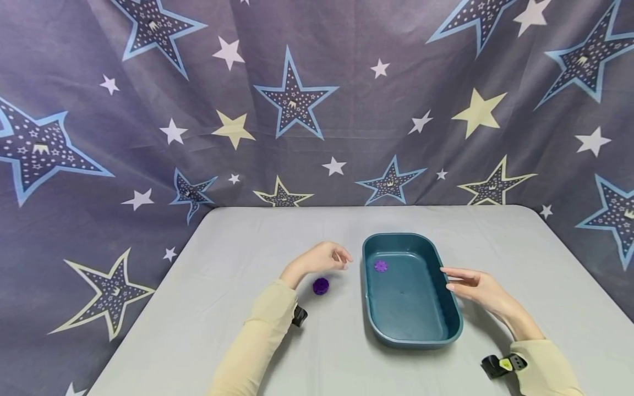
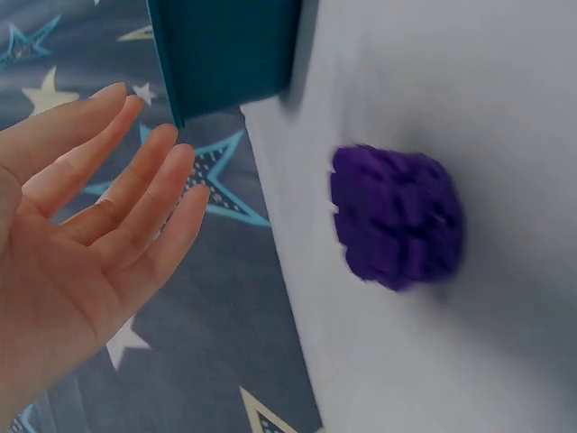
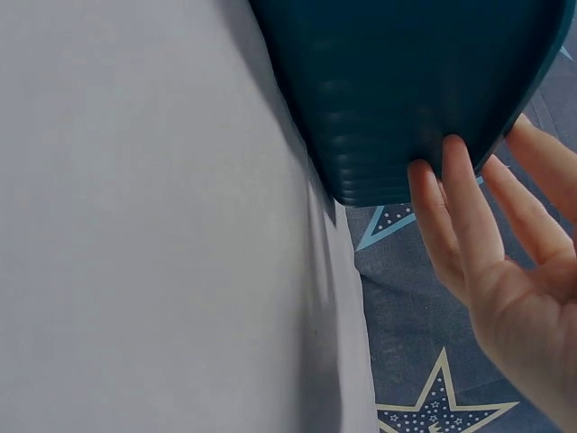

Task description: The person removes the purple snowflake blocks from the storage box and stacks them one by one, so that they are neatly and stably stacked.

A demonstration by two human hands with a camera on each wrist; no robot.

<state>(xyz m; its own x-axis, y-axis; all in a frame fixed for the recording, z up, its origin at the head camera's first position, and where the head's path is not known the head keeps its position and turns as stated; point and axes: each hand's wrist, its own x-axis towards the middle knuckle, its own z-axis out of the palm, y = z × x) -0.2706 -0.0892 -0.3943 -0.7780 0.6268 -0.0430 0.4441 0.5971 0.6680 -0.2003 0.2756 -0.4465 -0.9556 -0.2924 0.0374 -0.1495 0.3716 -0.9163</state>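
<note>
A deep teal plastic tub (image 1: 413,313) stands on the table, with a flat purple flower-like disc (image 1: 381,267) lying inside near its far left corner. Left of the tub, a stack of dark purple notched discs (image 2: 397,216) sits on the cloth, also visible as a small purple piece (image 1: 321,286) in the head view. My left hand (image 1: 324,257) hovers just beyond that stack, fingers loosely bent and holding nothing. On the tub's right side, my right hand (image 1: 475,287) touches the wall and rim with extended fingertips (image 3: 457,153).
A pale grey cloth covers the table (image 1: 223,258). Behind it and at both sides hangs a dark curtain (image 1: 322,33) printed with stars. Each wrist wears a small black camera (image 1: 299,316).
</note>
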